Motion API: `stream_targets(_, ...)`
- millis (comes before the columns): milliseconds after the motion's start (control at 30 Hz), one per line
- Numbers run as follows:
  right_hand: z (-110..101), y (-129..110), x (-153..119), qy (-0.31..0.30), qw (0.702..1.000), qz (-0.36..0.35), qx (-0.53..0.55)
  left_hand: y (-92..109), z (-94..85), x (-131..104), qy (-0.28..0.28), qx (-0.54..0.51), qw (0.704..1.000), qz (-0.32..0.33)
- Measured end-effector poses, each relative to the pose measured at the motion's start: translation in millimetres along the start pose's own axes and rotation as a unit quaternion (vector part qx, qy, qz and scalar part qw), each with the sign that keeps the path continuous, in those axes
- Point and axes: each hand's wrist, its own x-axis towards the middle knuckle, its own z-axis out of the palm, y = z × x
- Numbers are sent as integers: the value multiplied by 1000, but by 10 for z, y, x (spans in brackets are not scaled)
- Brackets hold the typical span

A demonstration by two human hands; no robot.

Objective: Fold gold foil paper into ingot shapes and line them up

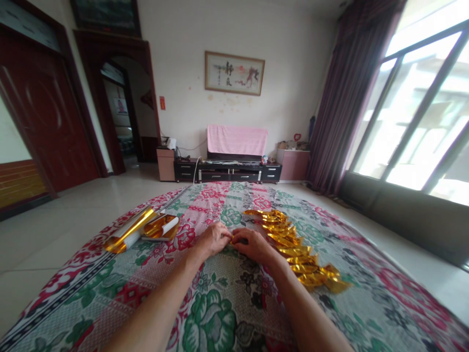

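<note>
My left hand (214,238) and my right hand (252,242) meet near the middle of the cloth-covered table, fingertips almost touching. Both are closed in a pinch on a small piece of gold foil paper (231,237), most of it hidden by the fingers. Close to my right hand and forearm lies a row of several folded gold foil pieces (287,239), shiny, with pointed ends. Left of my left hand rest a rolled sheet of gold foil paper (130,230) and a shorter curled stack of gold foil sheets (161,227) with a white underside.
A flowered cloth (210,318) in red, green and grey covers the round-edged table. Beyond it stand a low black cabinet (230,175) and a screen under a pink cloth (237,140). At right are a purple curtain (351,88) and a bright window (421,112).
</note>
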Motion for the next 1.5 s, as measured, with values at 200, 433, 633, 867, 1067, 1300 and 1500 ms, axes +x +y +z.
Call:
stream_targets(200,6,-23,-15,4,999,-31,8,8,-81,-49,-24,-17,999,38)
stream_targets(433,26,-22,-8,24,999,-34,-3,138,-121,-68,-13,0,1000,19)
stream_targets(633,15,-43,-8,21,999,-22,-9,168,-84,-81,-9,29,999,25)
stream_targets(867,39,5,-24,28,1000,-5,0,213,-77,-105,-13,67,997,35)
stream_targets(1067,35,20,-29,33,999,7,7,178,-2,-83,0,90,996,20)
stream_targets(1300,61,27,-23,67,997,20,-12,102,84,-44,30,79,996,0)
stream_targets(1500,73,34,-18,65,998,22,-11,120,39,-45,19,47,999,-5)
